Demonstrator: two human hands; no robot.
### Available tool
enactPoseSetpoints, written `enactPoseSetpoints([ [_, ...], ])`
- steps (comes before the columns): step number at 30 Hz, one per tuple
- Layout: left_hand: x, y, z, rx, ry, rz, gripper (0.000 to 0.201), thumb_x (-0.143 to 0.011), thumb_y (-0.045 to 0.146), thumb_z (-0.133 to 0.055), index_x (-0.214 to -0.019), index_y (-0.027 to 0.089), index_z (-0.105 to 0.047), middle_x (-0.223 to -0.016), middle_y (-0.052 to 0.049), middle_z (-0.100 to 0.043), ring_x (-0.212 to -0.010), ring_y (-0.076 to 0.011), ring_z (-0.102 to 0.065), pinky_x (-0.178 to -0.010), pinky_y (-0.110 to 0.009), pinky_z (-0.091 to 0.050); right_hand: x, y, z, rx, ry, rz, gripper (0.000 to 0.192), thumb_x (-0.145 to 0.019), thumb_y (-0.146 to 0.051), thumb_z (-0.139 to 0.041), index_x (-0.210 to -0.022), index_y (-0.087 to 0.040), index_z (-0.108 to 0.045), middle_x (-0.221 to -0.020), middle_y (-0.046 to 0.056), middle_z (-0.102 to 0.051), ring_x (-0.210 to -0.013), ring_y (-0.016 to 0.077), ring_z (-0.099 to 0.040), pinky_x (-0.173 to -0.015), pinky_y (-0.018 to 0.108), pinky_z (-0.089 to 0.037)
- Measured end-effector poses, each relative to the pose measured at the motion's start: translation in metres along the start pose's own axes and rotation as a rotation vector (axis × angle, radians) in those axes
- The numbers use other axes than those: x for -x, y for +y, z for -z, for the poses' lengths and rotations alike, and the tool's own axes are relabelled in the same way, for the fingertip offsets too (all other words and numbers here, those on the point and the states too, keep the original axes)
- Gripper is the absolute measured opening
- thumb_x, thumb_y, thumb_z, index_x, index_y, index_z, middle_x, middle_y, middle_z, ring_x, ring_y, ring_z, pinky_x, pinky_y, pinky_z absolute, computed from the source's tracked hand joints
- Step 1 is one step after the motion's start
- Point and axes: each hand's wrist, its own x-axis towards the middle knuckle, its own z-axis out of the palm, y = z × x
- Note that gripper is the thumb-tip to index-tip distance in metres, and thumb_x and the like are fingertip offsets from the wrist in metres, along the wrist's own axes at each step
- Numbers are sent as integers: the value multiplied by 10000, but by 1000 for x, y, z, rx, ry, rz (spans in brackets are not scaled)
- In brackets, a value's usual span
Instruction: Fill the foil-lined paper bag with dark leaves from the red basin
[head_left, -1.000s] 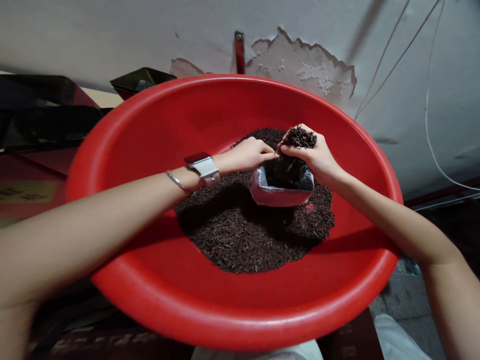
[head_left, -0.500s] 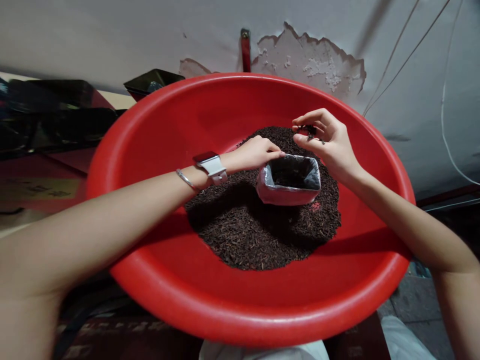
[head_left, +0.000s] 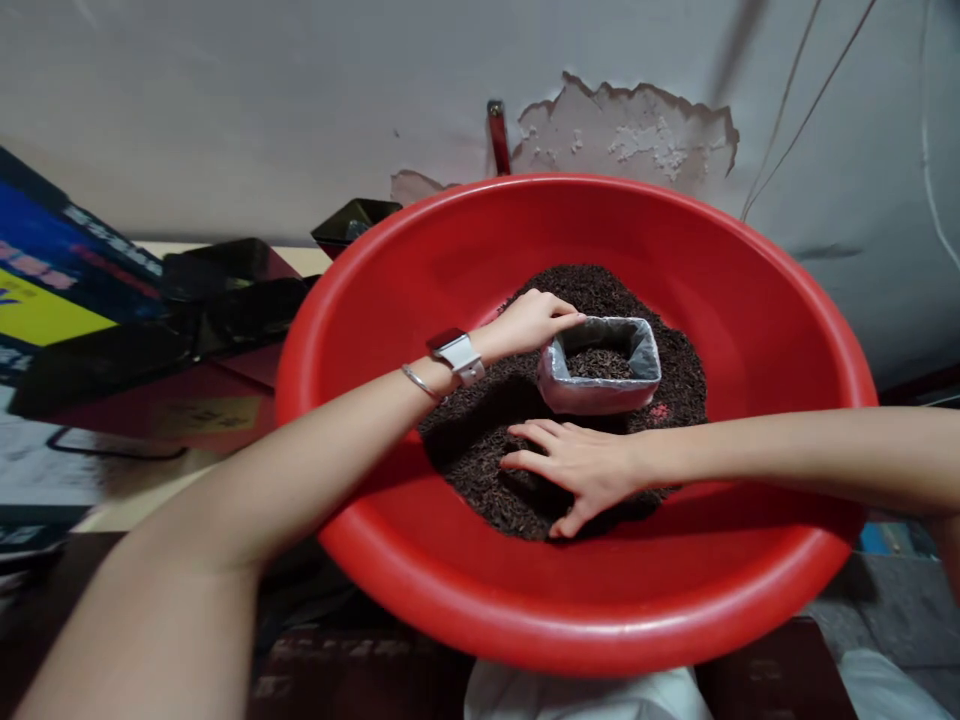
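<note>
My left hand (head_left: pixel 531 324), with a white-strapped watch (head_left: pixel 457 357) and a bangle on its wrist, pinches the left back rim of a small pinkish box (head_left: pixel 598 400). A silvery plastic bag (head_left: pixel 643 350) lines the box, and dark leaves (head_left: pixel 598 364) lie inside it. The box rests upright on a heap of dark, dry, tea-like leaves (head_left: pixel 487 500) in a big red basin (head_left: pixel 585 630). In front of the box, my right hand (head_left: pixel 585 462) is palm down with its fingers spread, touching the heap. Its palm side is hidden.
Black-lined boxes (head_left: pixel 150 340) stand on a table left of the basin, with a blue and yellow printed box (head_left: pixel 67 260) behind them. Another open box (head_left: pixel 352 220) sits by the basin's left back rim. Behind is a wall (head_left: pixel 300 90) with peeling paint.
My right hand has come down from beyond the box's right side to the heap in front, its pinched leaves gone. Leaves now show inside the box. My left hand keeps its hold.
</note>
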Motion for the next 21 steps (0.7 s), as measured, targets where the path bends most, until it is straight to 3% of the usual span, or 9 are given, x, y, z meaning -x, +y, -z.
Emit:
enactPoseSetpoints([
  [2, -1, 0, -1, -14, -5, 0, 379, -894, 378, -488, -713, 120, -699, -611, -11, -614, -583, -116, -425, -605, -263, -312, -14, 1, -4, -8, -99, -58, 1152, -636, -552, -779, -1531, -119, -196, -1580, 290, -60, -1440, 494, -103, -1063, 670, -288],
  [4, -1, -1, -1, -12, -7, 0, 370, -891, 374, -489, -721, 121, -698, -607, -6, -603, -581, -115, -422, -602, -261, -304, -31, 3, -3, 21, -150, -56, 1243, -598, -553, -808, -1555, -167, -114, -1594, 270, 39, -1453, 489, 12, -1051, 726, -233],
  [10, 0, -3, -2, 2, -18, -10, 360, -889, 375, -480, -790, 120, -714, -700, -19, -655, -593, -114, -424, -612, -260, -314, -82, 8, -2, 55, -240, -86, 1337, -544, -500, -861, -1561, -252, -29, -1607, 206, 118, -1461, 450, 97, -1033, 751, -216],
  [13, 0, -3, -3, -13, -13, -9, 377, -893, 379, -474, -816, 105, -720, -732, -30, -671, -597, -114, -417, -602, -258, -312, -89, 12, -5, 30, -244, -107, 1339, -509, -501, -874, -1557, -261, -75, -1611, 219, 48, -1454, 484, -19, -1012, 739, -278],
  [16, 0, -2, -2, -25, -9, -13, 394, -893, 388, -474, -794, 100, -724, -701, -26, -662, -580, -111, -393, -597, -259, -312, -84, 14, -7, 26, -190, -111, 1207, -545, -459, -864, -1533, -244, -205, -1588, 229, -122, -1402, 499, -231, -985, 660, -390],
  [21, 1, 0, -1, -17, -20, -13, 366, -889, 374, -488, -810, 106, -724, -676, -22, -646, -584, -116, -420, -604, -261, -320, -70, 11, -6, 68, -187, -91, 1004, -637, -441, -817, -1486, -194, -341, -1464, 232, -369, -1239, 406, -515, -989, 464, -443],
])
